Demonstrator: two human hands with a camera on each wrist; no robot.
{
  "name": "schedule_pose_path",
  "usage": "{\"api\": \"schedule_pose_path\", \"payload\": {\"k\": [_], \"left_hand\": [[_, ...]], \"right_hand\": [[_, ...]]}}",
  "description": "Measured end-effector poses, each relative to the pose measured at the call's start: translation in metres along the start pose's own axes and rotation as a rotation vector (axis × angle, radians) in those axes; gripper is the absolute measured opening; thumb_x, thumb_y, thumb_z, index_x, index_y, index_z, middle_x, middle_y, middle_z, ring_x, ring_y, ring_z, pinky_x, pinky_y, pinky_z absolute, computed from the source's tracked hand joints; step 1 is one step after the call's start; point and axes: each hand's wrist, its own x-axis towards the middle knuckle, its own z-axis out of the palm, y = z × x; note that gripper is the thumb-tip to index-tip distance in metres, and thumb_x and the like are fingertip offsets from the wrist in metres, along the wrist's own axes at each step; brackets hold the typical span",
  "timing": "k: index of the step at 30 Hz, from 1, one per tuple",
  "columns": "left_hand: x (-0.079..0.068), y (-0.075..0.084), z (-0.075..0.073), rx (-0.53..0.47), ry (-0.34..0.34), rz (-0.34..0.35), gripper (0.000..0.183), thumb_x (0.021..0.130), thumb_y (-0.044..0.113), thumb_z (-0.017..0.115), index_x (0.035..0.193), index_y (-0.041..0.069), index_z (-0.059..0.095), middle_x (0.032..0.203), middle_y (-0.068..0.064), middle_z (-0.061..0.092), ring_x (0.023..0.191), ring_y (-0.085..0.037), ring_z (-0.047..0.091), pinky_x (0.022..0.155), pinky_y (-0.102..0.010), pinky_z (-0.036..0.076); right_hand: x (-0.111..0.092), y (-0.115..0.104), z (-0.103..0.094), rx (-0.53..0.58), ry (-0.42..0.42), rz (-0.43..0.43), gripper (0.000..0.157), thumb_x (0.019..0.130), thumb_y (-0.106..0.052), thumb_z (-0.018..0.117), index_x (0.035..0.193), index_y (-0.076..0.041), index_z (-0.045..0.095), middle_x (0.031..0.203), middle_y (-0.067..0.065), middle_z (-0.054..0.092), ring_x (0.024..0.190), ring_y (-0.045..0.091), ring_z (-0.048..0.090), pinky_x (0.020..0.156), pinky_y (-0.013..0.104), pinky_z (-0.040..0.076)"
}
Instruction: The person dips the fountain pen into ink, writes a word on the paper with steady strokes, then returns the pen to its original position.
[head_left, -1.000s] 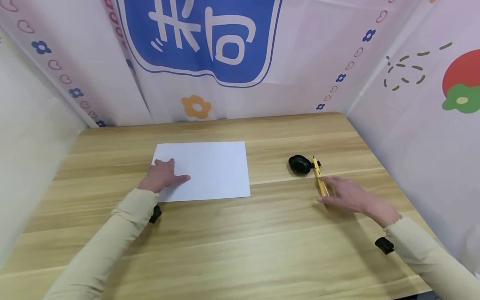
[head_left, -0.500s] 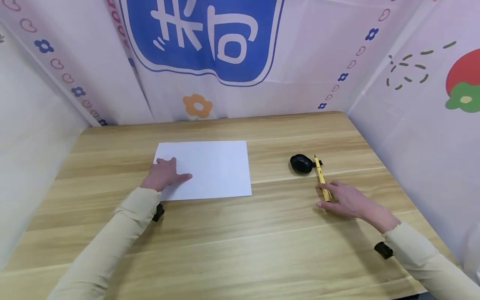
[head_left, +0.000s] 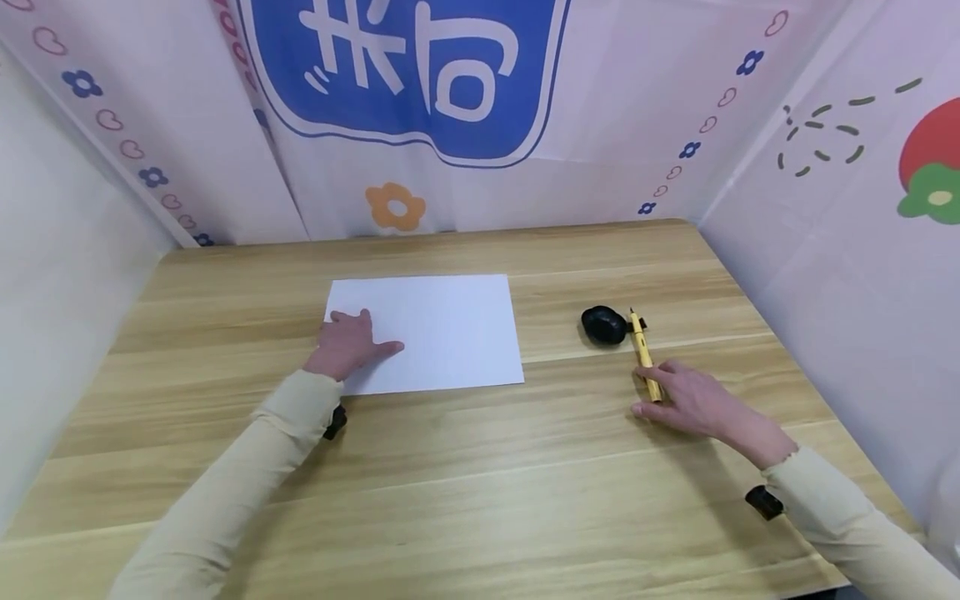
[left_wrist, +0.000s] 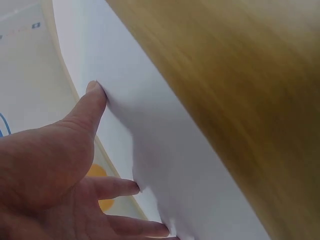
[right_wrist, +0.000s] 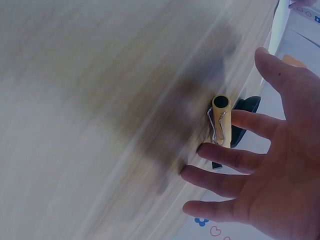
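A blank white sheet of paper (head_left: 457, 329) lies flat left of the table's middle. My left hand (head_left: 348, 345) rests on its left part, thumb and fingers spread, fingertips pressing the paper in the left wrist view. Toward the right lies a yellow pen (head_left: 641, 342), its dark tip pointing away, propped on a small black rest. In the right wrist view, its near end (right_wrist: 221, 102) shows a black cap top and a wire clip. My right hand (head_left: 697, 403) is right at the pen's near end, fingers spread; the index fingertip overlaps the barrel and the thumb stands apart.
A rounded black object (head_left: 603, 326) sits beside the pen, joined to its rest. The wooden table (head_left: 480, 500) meets a printed cloth backdrop (head_left: 562, 192) at the back, with cloth walls at both sides. Black wrist cameras (head_left: 764, 502) hang under the sleeves.
My left hand and the paper under it have slid a little right and away. My right hand has shifted slightly toward the pen's near end; the pen stays on its rest.
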Motion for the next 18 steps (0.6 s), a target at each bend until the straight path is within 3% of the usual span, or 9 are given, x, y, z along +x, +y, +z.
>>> {"api": "schedule_pose_path", "payload": {"k": [7,14,18], "left_hand": [[0.0021,0.0072,0.0029,-0.018,0.014,-0.009,0.090,0.089,0.055,0.052,0.140,-0.014,0.025,0.133,-0.052,0.027,0.116,-0.063,0.040,0.098,-0.061,0.039],[0.0036,0.0064,0.0046,-0.012,0.012,-0.016,0.091,0.089,0.056,0.051,0.141,-0.014,0.023,0.133,-0.051,0.026,0.115,-0.063,0.041,0.098,-0.061,0.040],[0.0053,0.0068,0.0053,-0.007,0.023,-0.014,0.091,0.089,0.056,0.052,0.141,-0.013,0.025,0.133,-0.051,0.028,0.113,-0.061,0.043,0.096,-0.060,0.042]], "right_hand": [[0.0024,-0.0023,0.0009,-0.032,0.011,0.000,0.060,0.083,-0.041,0.069,0.124,0.001,0.058,0.094,0.020,0.060,0.063,0.015,0.048,0.053,0.031,0.042],[0.0050,-0.0040,0.0005,-0.086,0.027,0.002,0.057,0.082,-0.040,0.069,0.118,0.004,0.061,0.094,0.022,0.061,0.067,0.022,0.056,0.056,0.038,0.048],[0.0059,-0.0037,0.0016,-0.061,0.029,0.036,0.056,0.084,-0.038,0.068,0.117,0.006,0.061,0.097,0.024,0.061,0.071,0.027,0.059,0.060,0.042,0.050]]}}
